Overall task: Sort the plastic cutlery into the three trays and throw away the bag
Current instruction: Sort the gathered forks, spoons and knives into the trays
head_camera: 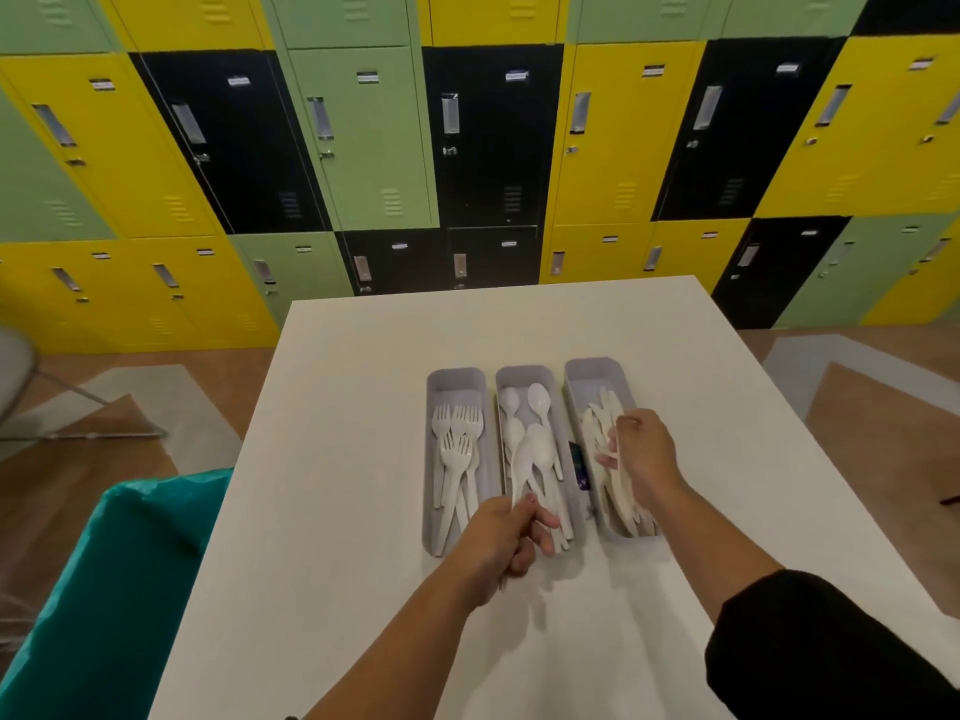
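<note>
Three grey trays stand side by side on the white table (363,589). The left tray (456,377) holds white forks (456,449), the middle tray (523,375) holds white spoons (539,402), and the right tray (592,370) holds white knives (597,423). My left hand (501,545) is over the near end of the middle tray, pinching the handle of a white spoon (530,454) whose bowl points away from me. My right hand (641,454) is over the right tray, its fingers closed on a white knife (609,456). No bag is visible.
A bin lined with a teal bag (119,579) stands at the table's left near corner. A small dark object (579,465) lies between the middle and right trays. Coloured lockers (363,137) line the wall beyond the table. A chair leg (78,392) shows at far left.
</note>
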The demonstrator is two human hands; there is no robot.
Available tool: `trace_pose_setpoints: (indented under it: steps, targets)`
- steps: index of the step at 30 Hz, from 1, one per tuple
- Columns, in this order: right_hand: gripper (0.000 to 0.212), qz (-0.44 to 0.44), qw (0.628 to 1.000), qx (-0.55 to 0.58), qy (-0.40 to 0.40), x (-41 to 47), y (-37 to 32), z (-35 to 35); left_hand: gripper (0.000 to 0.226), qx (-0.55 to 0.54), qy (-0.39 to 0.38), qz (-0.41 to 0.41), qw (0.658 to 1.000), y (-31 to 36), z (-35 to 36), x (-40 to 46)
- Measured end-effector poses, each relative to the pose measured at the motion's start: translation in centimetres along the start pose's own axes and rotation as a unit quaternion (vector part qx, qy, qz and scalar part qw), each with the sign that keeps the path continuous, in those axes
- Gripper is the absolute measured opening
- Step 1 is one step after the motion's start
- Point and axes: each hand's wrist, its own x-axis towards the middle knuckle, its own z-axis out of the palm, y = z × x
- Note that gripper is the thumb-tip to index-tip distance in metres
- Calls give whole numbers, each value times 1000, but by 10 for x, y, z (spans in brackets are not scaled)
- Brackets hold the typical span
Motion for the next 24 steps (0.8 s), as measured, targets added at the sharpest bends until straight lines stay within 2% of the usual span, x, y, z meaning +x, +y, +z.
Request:
trace_pose_setpoints:
  steps: [3, 5, 7, 11, 13, 18, 20, 22, 24]
  targets:
    - [20, -15, 998, -61, -12, 14, -2, -10, 40, 0, 27, 2, 1000, 1, 4, 4]
    - [33, -36, 984, -170, -42, 14, 2, -11, 36, -4, 46, 0, 999, 2, 7, 6]
    - [42, -44, 973, -217, -59, 5, 2, -6, 32, -18, 73, -7, 997, 1, 10, 8]
    - [50, -76, 967, -230, -82, -11, 9, 9, 29, -46, 132, -9, 990, -1, 13, 14]
    - [45, -92, 962, -237, -98, -18, 14, 14, 31, -28, 146, -15, 989, -2, 13, 18]
    - [38, -122, 956, -251, -94, -32, 22, 14, 30, -21, 136, -13, 990, 10, 22, 25]
    - [35, -123, 955, -253, -87, -34, 23, 11, 36, 11, 139, 13, 990, 17, 25, 29]
    - [34, -125, 955, -256, -83, -37, 23, 7, 50, 110, 143, 33, 983, 26, 25, 30]
    - [35, -120, 958, -247, -78, -42, 24, 2, 46, 190, 134, 51, 971, 27, 26, 31]
